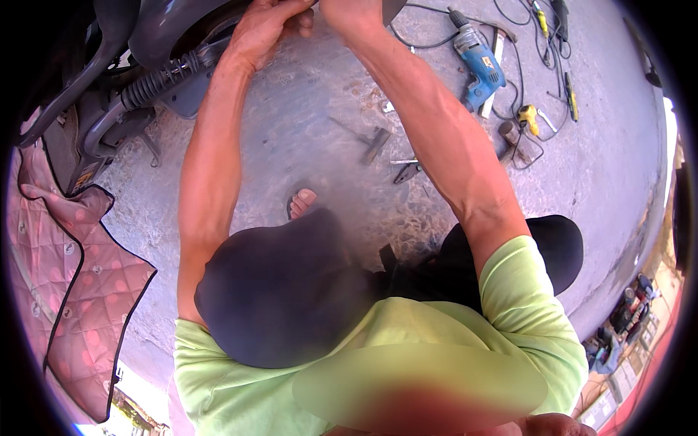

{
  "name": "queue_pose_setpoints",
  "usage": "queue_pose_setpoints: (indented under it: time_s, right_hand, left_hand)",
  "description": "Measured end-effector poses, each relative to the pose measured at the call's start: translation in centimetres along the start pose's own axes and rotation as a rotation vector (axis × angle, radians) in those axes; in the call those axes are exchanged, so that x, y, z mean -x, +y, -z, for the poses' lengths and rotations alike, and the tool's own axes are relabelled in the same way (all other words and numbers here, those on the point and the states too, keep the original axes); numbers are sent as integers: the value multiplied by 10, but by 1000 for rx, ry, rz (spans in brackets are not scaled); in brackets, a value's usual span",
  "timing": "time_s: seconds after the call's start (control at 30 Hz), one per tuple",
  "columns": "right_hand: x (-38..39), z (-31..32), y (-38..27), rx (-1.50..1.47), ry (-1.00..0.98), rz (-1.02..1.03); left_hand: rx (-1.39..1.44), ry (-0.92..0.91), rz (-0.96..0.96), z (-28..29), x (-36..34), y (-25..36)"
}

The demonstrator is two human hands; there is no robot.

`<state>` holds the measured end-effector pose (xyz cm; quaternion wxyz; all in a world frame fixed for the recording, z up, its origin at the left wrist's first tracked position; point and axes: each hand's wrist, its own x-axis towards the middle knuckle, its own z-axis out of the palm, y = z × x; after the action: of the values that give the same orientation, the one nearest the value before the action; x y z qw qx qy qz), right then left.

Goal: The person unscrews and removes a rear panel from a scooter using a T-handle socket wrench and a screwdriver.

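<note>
Both my arms reach up to the top edge, toward the dark bodywork (163,33) of what looks like a motor scooter. My left hand (265,29) is beside that bodywork, its fingers curled in; whatever they hold is hidden. Close to its right, my right hand (352,13) is cut off by the top edge, so its fingers do not show. A coil-spring shock absorber (161,78) lies left of my left forearm. Below and between my arms, a hammer-like tool (376,145) and dark-jawed pliers (407,172) rest on the concrete floor.
To the right lie a blue electric drill (481,69), a yellow-handled tool (528,118), a yellow-and-black screwdriver (571,98), a mallet (509,136) and looping cables. A pink quilted cover (91,291) hangs at the left. More items (629,316) sit at the lower right.
</note>
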<state>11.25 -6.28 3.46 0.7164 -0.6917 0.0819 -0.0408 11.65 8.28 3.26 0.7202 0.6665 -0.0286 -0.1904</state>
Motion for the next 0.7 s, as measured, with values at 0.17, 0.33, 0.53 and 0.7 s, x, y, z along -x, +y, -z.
queue_pose_setpoints:
  time_s: [0.17,0.33,0.53,0.7]
  right_hand:
    - [-9,-7,18,-284,-31,-126]
    - [-10,28,15,-98,-201,-39]
    - [26,130,55,849,-504,20]
    - [91,203,111,1383,-840,-162]
  left_hand:
    - [114,13,-6,-4,0,-4]
    - [90,20,-89,-4,-4,-5]
    - [17,66,-24,2,4,-1]
    - [116,45,-32,-3,6,-6]
